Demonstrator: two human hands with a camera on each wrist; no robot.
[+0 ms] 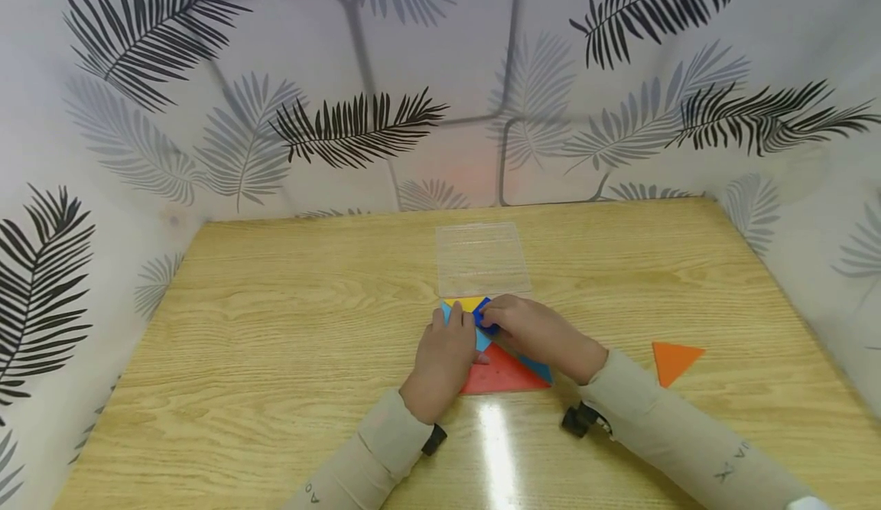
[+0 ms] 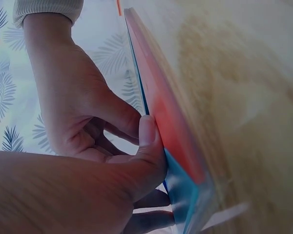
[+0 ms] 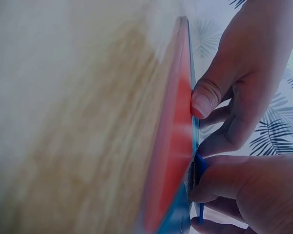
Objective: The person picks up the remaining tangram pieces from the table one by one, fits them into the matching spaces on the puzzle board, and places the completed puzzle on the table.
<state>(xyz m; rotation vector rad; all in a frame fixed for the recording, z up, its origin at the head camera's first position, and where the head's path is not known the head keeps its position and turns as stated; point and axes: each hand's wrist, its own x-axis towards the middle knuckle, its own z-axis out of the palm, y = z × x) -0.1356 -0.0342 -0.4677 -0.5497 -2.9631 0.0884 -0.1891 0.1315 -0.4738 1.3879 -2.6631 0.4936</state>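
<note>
Flat coloured tangram pieces lie together on the table. My right hand (image 1: 540,332) pinches a dark blue piece (image 1: 486,306) at the upper right of the group; in the right wrist view that piece (image 3: 201,168) stands a little tilted above the others. My left hand (image 1: 443,353) rests on the light blue piece (image 1: 485,341), its thumb (image 2: 147,131) by the red triangle (image 2: 173,131). Behind the fingers lies a yellow piece (image 1: 464,303). The large red triangle (image 1: 502,375) fills the near side, with a blue triangle (image 1: 539,371) along its right, partly under my right hand.
An orange triangle (image 1: 677,362) lies apart on the right of the wooden table (image 1: 303,319). Just beyond the pieces sits a clear plastic square (image 1: 482,258). A leaf-patterned curtain (image 1: 454,158) hangs round the table's back and sides.
</note>
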